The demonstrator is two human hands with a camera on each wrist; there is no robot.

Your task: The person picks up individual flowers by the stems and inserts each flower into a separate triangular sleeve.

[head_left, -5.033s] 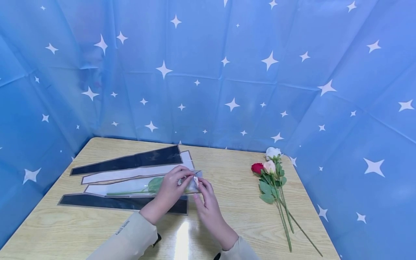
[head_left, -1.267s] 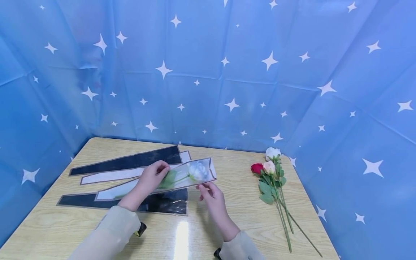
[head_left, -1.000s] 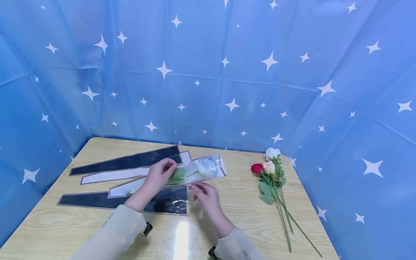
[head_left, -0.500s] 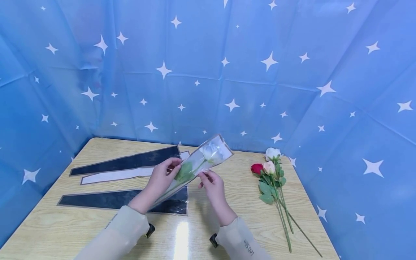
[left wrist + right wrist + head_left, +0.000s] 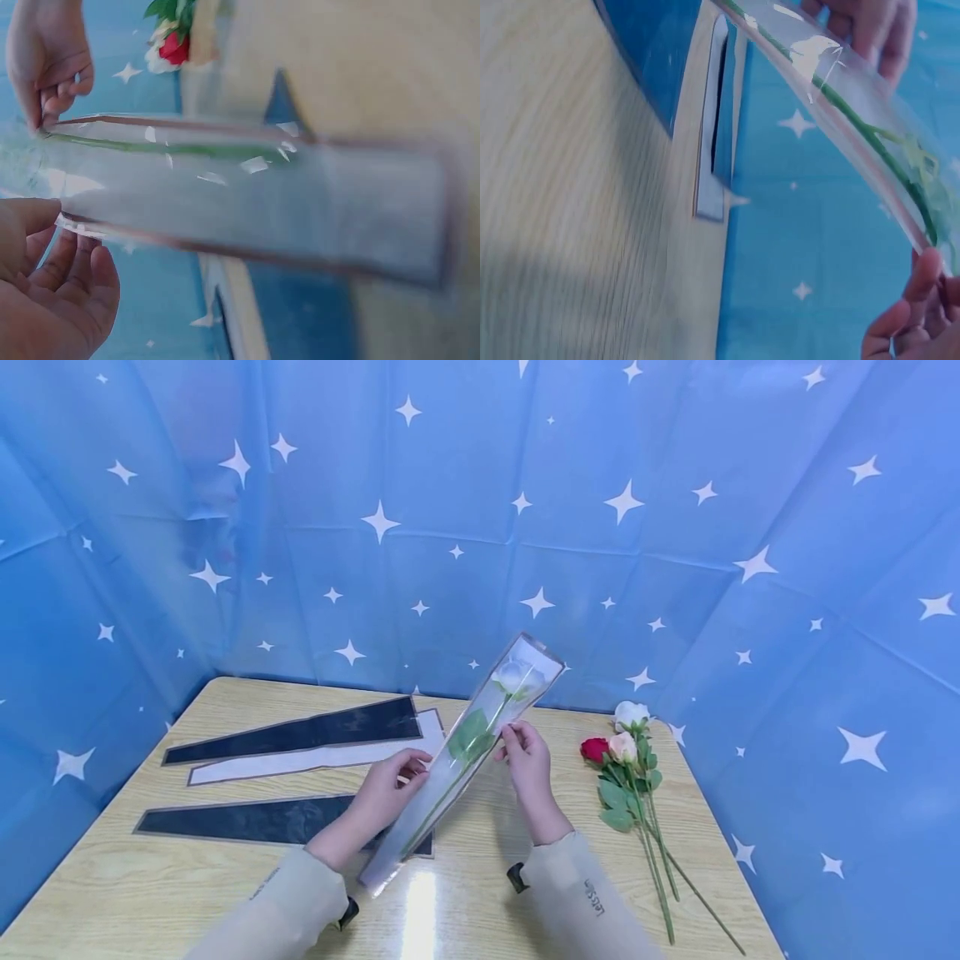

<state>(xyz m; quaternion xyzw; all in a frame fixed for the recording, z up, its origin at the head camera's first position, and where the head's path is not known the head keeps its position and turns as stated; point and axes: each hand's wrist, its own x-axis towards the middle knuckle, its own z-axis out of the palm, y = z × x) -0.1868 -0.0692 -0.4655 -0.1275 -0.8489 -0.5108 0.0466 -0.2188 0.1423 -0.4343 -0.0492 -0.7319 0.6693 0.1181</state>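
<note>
A clear-fronted, white-backed flower sleeve with a brown border slants upright above the table, with a white rose inside it. The rose's green stem and leaves show through the film. On the sleeve's left edge, about midway up, my left hand pinches with thumb and fingers. My right hand pinches the opposite edge higher up, below the bloom. In the left wrist view the stem runs along inside the sleeve, whose narrow end is blurred. The right wrist view shows my right fingertips at the edge.
Two black sleeves and a white sleeve lie flat on the left of the wooden table. At the right lie a red rose, a pale pink rose and a white rose. A blue star-printed curtain stands behind.
The filled sleeve has been lifted off the table and swung from nearly flat to a steep slant, bloom end up and to the right. My right hand has taken hold of its right edge.
</note>
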